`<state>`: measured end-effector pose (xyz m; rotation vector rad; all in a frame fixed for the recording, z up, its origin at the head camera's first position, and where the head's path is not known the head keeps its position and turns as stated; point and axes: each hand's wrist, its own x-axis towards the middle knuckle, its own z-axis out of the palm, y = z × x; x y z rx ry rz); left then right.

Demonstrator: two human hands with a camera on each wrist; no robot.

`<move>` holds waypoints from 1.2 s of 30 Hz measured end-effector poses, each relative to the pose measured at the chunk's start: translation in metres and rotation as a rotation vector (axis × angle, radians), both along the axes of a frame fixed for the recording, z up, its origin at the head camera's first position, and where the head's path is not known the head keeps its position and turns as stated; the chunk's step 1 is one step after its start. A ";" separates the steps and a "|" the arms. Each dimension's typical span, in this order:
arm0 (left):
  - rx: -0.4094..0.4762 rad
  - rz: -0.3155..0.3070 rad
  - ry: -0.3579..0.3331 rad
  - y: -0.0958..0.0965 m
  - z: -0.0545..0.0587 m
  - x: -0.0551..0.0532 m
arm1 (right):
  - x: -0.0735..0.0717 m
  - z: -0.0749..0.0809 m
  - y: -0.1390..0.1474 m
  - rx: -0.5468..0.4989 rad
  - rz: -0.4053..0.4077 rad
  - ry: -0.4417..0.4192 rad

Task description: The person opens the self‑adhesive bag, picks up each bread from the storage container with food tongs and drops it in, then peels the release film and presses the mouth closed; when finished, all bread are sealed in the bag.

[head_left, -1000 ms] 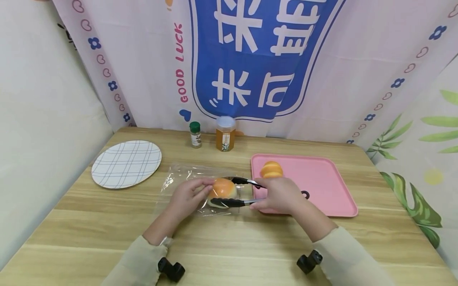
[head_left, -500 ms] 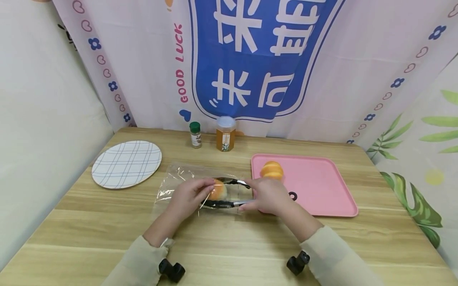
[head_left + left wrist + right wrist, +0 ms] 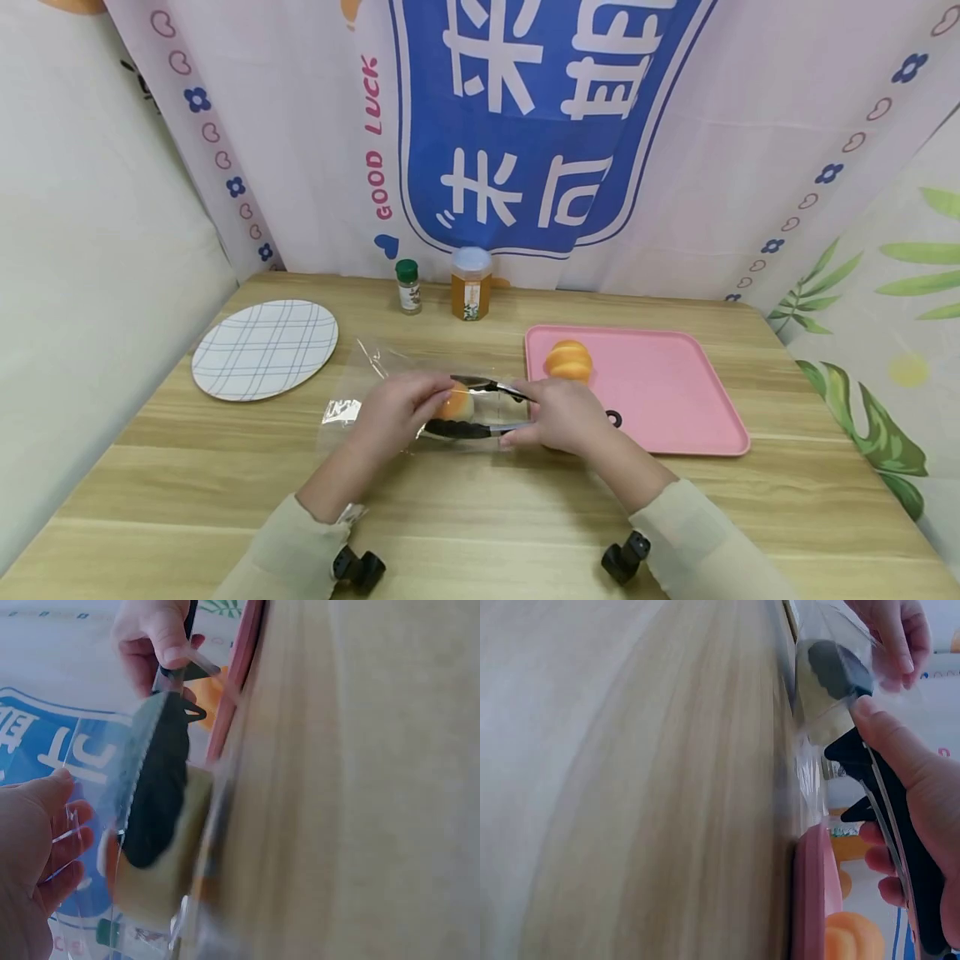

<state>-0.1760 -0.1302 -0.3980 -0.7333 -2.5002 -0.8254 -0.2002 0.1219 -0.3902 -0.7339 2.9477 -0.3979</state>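
Note:
A round bun with a golden top lies inside a clear plastic bag on the table. Black-tipped tongs reach into the bag, one arm along each side of the bun. My right hand grips the tongs; in the right wrist view its thumb lies along the dark handle. At the bun's left, my left hand pinches the bag's upper film between thumb and fingers. The left wrist view shows a tongs head against the bun's pale side, seen through the film.
A pink tray to the right holds another bread, ridged and golden. A checked plate sits at the left. Near the back edge stand a green-capped shaker and an amber jar. A printed curtain hangs behind.
The right hand has moved left with the tongs, and the bun has gone farther left into the bag. Over the last half second both hands stay nearly in place.

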 end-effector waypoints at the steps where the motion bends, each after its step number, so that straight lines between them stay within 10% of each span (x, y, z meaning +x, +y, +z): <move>1: 0.006 0.008 -0.017 -0.001 -0.002 0.000 | -0.001 -0.001 0.001 -0.018 -0.006 -0.017; 36: 0.099 -0.053 0.067 0.004 -0.012 0.006 | 0.004 -0.016 -0.033 -0.132 0.025 0.029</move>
